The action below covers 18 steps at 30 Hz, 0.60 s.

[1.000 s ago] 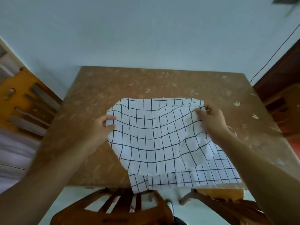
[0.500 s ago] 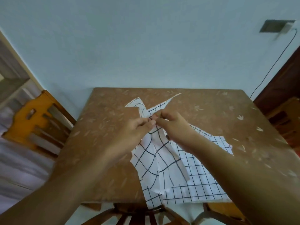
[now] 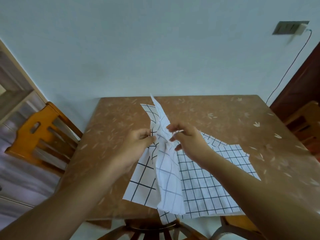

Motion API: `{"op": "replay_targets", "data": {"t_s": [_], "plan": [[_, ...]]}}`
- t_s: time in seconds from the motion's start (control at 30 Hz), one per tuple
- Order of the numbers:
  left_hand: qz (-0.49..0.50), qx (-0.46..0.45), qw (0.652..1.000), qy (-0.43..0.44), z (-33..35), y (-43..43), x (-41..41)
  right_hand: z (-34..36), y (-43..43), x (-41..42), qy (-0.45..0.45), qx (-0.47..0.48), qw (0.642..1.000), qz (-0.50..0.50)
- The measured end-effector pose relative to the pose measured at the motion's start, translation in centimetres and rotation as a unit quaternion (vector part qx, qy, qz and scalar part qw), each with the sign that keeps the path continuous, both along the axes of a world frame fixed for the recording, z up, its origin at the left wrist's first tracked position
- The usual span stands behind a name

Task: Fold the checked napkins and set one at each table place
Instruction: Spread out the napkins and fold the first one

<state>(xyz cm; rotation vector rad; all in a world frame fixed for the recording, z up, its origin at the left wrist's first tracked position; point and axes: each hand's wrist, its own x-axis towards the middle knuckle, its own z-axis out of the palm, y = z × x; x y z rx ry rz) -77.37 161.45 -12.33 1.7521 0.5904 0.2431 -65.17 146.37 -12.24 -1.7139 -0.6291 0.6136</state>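
1. Since one second ago: the large-check napkin point(image 3: 168, 179) was stretched flat between hands held wide apart. It is now gathered into a narrow crumpled strip.
2. Since half a second ago: the two far corners flared out left and right. They now stand close together, pointing toward the far edge of the bench point(image 3: 233, 118).
3. The left hand point(image 3: 136, 144) pinches the gathered cloth from the left, thumb against curled fingers.
4. The right hand point(image 3: 188, 137) pinches it from the right with the upper fingertips; the lower fingers stick out loosely.
5. The strip runs between the hands: its tip rises beyond them, and its tail drapes toward the bench's near edge.
6. The small-check napkin point(image 3: 216, 170) lies flat on the bench, under the right forearm and partly under the tail.
7. An orange chair point(image 3: 34, 135) stands left of the bench.
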Motion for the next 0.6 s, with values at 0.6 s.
{"op": "replay_targets", "data": {"t_s": [0.6], "plan": [[-0.186,0.019,0.982,0.028,6.6,4.4,0.9,-2.0,-1.4,8.9,0.129,-0.063,0.986,0.080]]}}
